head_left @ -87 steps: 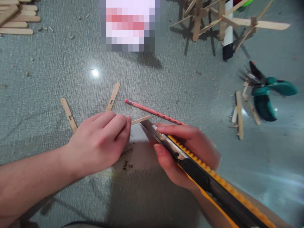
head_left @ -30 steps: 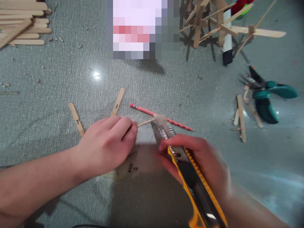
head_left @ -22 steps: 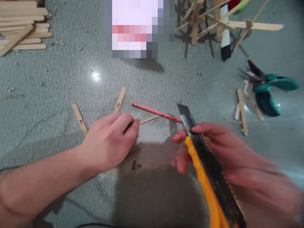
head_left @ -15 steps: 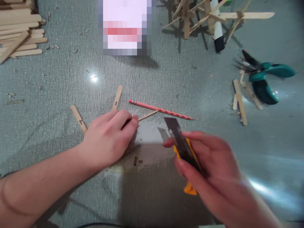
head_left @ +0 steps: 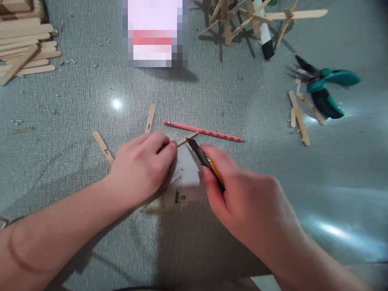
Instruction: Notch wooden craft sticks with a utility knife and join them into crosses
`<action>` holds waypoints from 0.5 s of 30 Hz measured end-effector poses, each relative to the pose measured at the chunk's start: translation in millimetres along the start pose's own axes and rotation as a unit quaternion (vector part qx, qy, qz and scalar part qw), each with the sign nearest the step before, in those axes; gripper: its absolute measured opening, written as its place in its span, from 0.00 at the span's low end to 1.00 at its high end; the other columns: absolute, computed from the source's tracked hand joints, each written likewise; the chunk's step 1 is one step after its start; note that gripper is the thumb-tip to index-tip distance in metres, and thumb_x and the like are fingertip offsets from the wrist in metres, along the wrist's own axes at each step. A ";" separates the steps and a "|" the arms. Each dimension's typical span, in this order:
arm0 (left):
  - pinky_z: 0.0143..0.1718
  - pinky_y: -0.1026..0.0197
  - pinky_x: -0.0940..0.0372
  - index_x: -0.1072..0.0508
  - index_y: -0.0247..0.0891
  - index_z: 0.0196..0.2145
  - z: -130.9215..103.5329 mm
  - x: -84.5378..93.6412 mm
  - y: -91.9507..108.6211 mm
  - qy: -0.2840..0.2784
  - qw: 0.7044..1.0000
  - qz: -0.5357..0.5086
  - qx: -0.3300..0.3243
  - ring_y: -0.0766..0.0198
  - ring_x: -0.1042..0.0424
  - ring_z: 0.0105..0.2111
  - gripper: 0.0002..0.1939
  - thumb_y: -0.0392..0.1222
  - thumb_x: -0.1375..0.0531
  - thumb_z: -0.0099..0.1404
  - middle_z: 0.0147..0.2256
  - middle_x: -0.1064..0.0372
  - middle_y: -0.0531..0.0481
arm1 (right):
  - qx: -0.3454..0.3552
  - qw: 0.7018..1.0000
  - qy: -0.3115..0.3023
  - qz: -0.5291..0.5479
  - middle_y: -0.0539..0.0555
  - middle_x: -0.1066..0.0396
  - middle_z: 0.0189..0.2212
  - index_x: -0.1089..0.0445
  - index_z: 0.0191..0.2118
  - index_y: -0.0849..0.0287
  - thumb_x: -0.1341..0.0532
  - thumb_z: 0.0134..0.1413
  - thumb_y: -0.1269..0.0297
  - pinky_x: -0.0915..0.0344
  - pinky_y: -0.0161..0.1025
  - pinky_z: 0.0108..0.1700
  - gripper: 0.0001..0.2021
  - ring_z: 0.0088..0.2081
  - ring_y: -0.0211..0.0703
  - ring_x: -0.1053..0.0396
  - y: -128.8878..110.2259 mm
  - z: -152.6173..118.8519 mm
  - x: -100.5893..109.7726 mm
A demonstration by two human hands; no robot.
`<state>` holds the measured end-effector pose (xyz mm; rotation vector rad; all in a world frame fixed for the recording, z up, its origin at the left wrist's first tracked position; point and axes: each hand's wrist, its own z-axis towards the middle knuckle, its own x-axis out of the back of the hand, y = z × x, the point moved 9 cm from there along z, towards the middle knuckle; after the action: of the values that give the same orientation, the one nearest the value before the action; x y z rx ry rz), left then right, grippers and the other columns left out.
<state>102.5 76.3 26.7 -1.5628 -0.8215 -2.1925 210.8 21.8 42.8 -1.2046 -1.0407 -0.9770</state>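
Observation:
My left hand (head_left: 144, 163) is closed on a thin wooden craft stick (head_left: 188, 139), whose end sticks out to the right past my fingers. In my right hand (head_left: 239, 194) is a yellow and black utility knife (head_left: 209, 165). Its blade tip meets, or hovers just over, the protruding stick. Beneath my hands lies a whitish, see-through plastic sheet (head_left: 188, 169) with small printed marks. A pink pencil (head_left: 209, 132) rests just beyond the stick. Two notched craft sticks lie by my left hand: one (head_left: 101, 143) to its left, another (head_left: 150, 117) above it.
Craft sticks (head_left: 27, 52) are piled at the far left. A blurred-out white object (head_left: 151, 44) stands at the back. Beside a stick assembly (head_left: 227, 24) is a black-tipped white marker (head_left: 266, 38). Green-handled pliers (head_left: 324, 81) lie at the right near stick scraps (head_left: 298, 117).
My right hand has turned over and moved left, bringing the knife blade to the stick. My left hand keeps its hold. The whole view has shifted slightly.

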 end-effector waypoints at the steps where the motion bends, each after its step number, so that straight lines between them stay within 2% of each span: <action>1: 0.27 0.59 0.39 0.25 0.35 0.37 -0.1 0.6 0.2 0.002 1.000 -0.003 -0.001 0.62 0.30 0.29 0.09 0.35 0.45 0.69 0.34 0.26 0.46 | 0.006 1.000 0.006 0.002 0.51 0.27 0.21 0.31 0.56 0.66 0.49 0.63 0.67 0.48 0.36 0.17 0.20 0.16 0.40 0.33 -1.5 0.6 0.5; 6: 0.26 0.58 0.40 0.24 0.35 0.38 -0.5 -0.2 -1.0 0.000 1.000 -0.012 0.009 0.61 0.31 0.28 0.10 0.36 0.46 0.70 0.33 0.26 0.47 | 0.014 0.999 -0.038 -0.006 0.53 0.22 0.30 0.40 0.65 0.63 0.49 0.63 0.69 0.43 0.36 0.20 0.25 0.21 0.39 0.29 -3.2 -0.4 -10.3; 15: 0.24 0.58 0.41 0.23 0.34 0.35 1.5 0.4 1.1 0.011 1.000 0.002 -0.001 0.61 0.32 0.28 0.11 0.35 0.46 0.70 0.32 0.26 0.47 | 0.026 0.999 -0.036 -0.016 0.52 0.22 0.30 0.39 0.65 0.64 0.49 0.65 0.69 0.42 0.37 0.21 0.24 0.20 0.39 0.30 -7.2 -4.1 -8.8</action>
<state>104.1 76.4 27.7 -1.5369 -0.8089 -2.2056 202.1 17.3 35.8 -1.1910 -1.1394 -0.9322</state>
